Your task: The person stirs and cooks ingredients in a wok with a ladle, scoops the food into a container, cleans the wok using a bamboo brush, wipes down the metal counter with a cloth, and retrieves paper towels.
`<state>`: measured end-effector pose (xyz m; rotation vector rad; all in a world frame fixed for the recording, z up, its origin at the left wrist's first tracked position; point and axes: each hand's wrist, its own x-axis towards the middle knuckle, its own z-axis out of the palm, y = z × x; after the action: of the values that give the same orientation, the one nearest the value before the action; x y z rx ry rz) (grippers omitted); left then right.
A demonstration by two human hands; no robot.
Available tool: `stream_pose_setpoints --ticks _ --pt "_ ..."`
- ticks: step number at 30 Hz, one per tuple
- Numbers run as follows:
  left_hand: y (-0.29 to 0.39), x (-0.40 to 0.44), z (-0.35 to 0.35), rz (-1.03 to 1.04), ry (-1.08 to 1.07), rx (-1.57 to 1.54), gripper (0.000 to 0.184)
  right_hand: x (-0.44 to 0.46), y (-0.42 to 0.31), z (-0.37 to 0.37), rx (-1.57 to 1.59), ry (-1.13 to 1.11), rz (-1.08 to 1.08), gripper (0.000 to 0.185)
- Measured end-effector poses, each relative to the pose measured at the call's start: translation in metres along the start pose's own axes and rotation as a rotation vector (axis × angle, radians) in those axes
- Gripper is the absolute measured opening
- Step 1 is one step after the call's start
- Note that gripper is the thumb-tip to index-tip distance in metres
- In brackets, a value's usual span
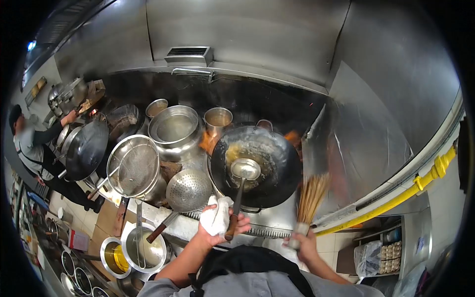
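My left hand (241, 223) holds a folded white cloth (216, 218) and the wooden-ended handle of a ladle (246, 169), its fingers showing beyond the handle. The ladle's metal bowl is over the middle of a dark wok (282, 185), where wet, foamy liquid shows; whether the bowl touches it I cannot tell. Closed around the pale bound grip of a bamboo wok brush (312, 195), my right hand (306, 243) is at the front right of the stove. The bristles point up beside the wok's right rim.
Orange flames (207, 142) show beside the wok. Left of it are a perforated skimmer (189, 190), a mesh strainer (133, 166) and a large steel pot (174, 126). A yellow pipe (391, 203) runs along the right. Another person (34, 148) works at the far left.
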<state>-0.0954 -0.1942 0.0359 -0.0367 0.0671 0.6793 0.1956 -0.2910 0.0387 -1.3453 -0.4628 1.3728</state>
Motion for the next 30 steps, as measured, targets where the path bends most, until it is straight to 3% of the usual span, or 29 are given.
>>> stream_pose_setpoints --ticks 1,2,3,4,5,7,8,9,10,12,14,15,16,18,19,20,22,23,24,26,27,28,30 --pt "-0.007 0.002 0.014 0.076 0.088 0.03 0.049 0.021 -0.018 0.011 -0.24 -0.103 -0.275 0.038" --pt "-0.01 0.003 0.019 0.151 0.177 0.057 0.05 0.067 -0.02 0.0 -0.541 -0.122 -0.373 0.037" --pt "-0.005 0.01 -0.003 0.074 0.039 -0.063 0.051 0.084 -0.045 0.02 -0.648 -0.209 -0.465 0.046" --pt "-0.004 0.012 -0.005 0.067 0.041 -0.06 0.051 0.11 -0.057 0.035 -0.801 -0.249 -0.599 0.059" --pt "-0.005 0.016 -0.005 0.067 0.018 -0.116 0.05 0.129 -0.068 0.053 -0.719 -0.38 -0.41 0.065" --pt "-0.007 0.015 0.008 0.079 0.025 -0.176 0.048 0.176 -0.081 0.072 -0.876 -0.55 0.081 0.064" --pt "-0.009 0.015 0.014 0.085 0.029 -0.206 0.047 0.269 -0.054 0.041 -1.55 -0.755 -0.61 0.059" --pt "-0.012 0.012 0.023 0.072 0.008 -0.187 0.047 0.257 -0.087 0.064 -1.907 -0.583 -0.495 0.056" --pt "-0.012 0.009 0.027 0.056 -0.009 -0.162 0.047 0.218 -0.127 0.1 -2.169 -0.428 -0.568 0.049" --pt "-0.012 0.013 0.017 0.073 0.02 -0.236 0.048 0.262 -0.112 0.113 -2.136 -0.129 -0.636 0.041" --pt "-0.009 0.015 0.016 0.083 0.016 -0.298 0.048 0.233 -0.104 0.122 -2.123 -0.204 -0.655 0.039" --pt "-0.011 0.014 0.021 0.088 -0.019 -0.284 0.046 0.211 -0.111 0.124 -2.074 -0.457 -0.673 0.039" --pt "-0.014 0.014 0.026 0.09 -0.026 -0.279 0.046 0.207 -0.111 0.122 -2.036 -0.546 -0.621 0.023" --pt "-0.02 0.008 0.031 0.081 0.0 -0.324 0.046 0.259 -0.113 0.124 -2.244 -0.354 -0.641 0.038" --pt "-0.019 0.009 0.024 0.088 -0.009 -0.312 0.044 0.254 -0.11 0.135 -2.121 -0.217 -0.701 0.04" --pt "-0.021 0.007 0.024 0.097 -0.008 -0.304 0.044 0.235 -0.11 0.144 -2.113 -0.222 -0.712 0.04" --pt "-0.022 0.005 0.032 0.082 -0.066 -0.296 0.044 0.189 -0.111 0.151 -2.141 -0.494 -0.558 0.036" --pt "-0.023 0.004 0.039 0.081 -0.092 -0.294 0.044 0.209 -0.092 0.131 -2.036 -0.582 -0.676 0.028" --pt "-0.021 0.005 0.037 0.072 -0.074 -0.295 0.044 0.216 -0.079 0.126 -2.023 -0.581 -0.659 0.028" --pt "-0.001 0.018 0.018 0.04 0.02 -0.215 0.044 0.233 -0.065 0.116 -1.959 -0.171 -0.636 0.027" --pt "0.013 0.024 0.007 0.002 0.087 -0.076 0.042 0.243 -0.039 0.11 -1.985 -0.166 -0.601 0.03" --pt "0.021 0.019 0.001 0.006 0.09 -0.072 0.042 0.212 -0.041 0.113 -2.082 -0.3 -0.528 0.032" --pt "0.037 0.007 -0.001 -0.005 0.581 0.904 0.04 0.213 -0.044 0.089 -1.979 -0.305 -0.557 0.029"
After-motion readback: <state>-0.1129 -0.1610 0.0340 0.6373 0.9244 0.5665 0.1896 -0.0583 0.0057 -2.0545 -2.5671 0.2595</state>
